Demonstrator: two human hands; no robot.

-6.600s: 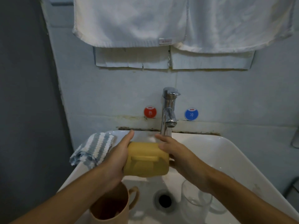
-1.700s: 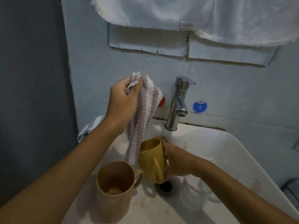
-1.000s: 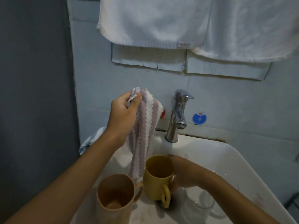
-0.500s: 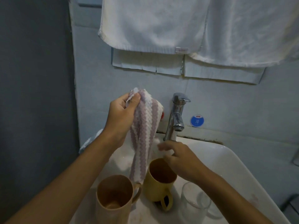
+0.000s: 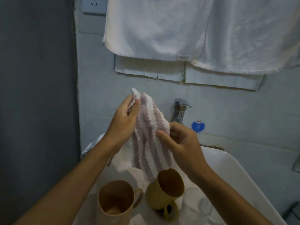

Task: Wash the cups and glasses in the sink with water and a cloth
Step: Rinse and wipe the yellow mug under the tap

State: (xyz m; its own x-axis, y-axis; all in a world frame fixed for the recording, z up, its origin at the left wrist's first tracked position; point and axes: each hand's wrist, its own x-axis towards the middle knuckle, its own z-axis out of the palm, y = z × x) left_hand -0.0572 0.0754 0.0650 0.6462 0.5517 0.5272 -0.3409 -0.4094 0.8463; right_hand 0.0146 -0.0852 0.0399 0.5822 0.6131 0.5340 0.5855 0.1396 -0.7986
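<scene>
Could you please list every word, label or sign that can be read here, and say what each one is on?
"oyo": small white letters at the top of the round blue sticker on the wall right of the tap.
A white character below them on that sticker: too blurred to read.
Pink tag on the hem of the hanging white towel: lettering too small to read.
No other text shows.
</scene>
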